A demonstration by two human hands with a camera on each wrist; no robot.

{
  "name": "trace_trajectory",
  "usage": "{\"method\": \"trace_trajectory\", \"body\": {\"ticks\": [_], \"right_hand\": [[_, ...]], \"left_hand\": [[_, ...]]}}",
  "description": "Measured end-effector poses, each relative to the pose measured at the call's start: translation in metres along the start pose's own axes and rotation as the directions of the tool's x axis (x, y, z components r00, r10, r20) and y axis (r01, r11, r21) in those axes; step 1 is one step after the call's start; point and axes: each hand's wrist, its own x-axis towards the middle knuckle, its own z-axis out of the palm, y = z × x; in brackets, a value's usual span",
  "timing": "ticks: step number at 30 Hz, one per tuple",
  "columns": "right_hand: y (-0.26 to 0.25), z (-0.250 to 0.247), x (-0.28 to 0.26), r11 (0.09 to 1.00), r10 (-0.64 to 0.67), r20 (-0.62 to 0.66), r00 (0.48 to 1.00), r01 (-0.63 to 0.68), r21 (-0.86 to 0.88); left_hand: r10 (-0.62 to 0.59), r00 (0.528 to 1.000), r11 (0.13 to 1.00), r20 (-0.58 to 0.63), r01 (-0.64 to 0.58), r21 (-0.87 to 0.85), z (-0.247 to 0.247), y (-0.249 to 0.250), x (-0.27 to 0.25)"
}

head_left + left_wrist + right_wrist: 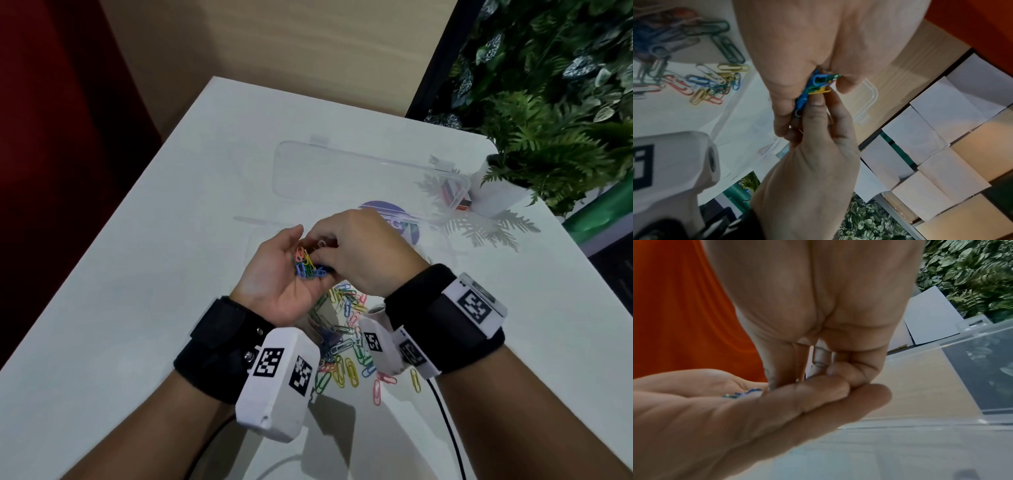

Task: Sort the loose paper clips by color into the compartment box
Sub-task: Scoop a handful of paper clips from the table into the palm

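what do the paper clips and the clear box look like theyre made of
Paper clips: thin bent wire with a smooth coloured coating, seemingly plastic or paint over metal, since each is one even colour (blue, green, yellow, pink, white). The core is not visible.

Compartment box: clear, glossy, rigid plastic by its look; the white table shows through it, and its rim and latch tabs look moulded.
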Motion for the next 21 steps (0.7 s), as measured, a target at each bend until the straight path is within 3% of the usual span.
{"method": "trace_trajectory", "body": {"ticks": [4, 7, 12, 21], "right_hand": [[0.003, 0.005, 0.002, 1.000, 0.013, 0.032, 0.999, -0.013, 0.000], [0.005, 0.003, 0.004, 1.000, 0.009, 0.028, 1.000, -0.010, 0.026], [0.020, -0.003, 0.001, 0.976, 0.049, -0.191, 0.980, -0.006, 0.219], [0.021, 0.000, 0.002, 0.990, -0.041, -0.125, 0.991, 0.057, 0.127]], "left_hand": [[-0.011, 0.999, 1.000, -0.033, 0.010, -0.008, -0.004, -0.001, 0.002], [-0.009, 1.000, 1.000, 0.009, 0.009, 0.006, -0.002, 0.001, 0.001], [0.043, 0.998, 0.994, 0.054, -0.048, 0.099, -0.003, 0.009, 0.001], [0.050, 0.994, 0.996, 0.100, -0.057, 0.064, -0.008, 0.004, 0.010]]}}
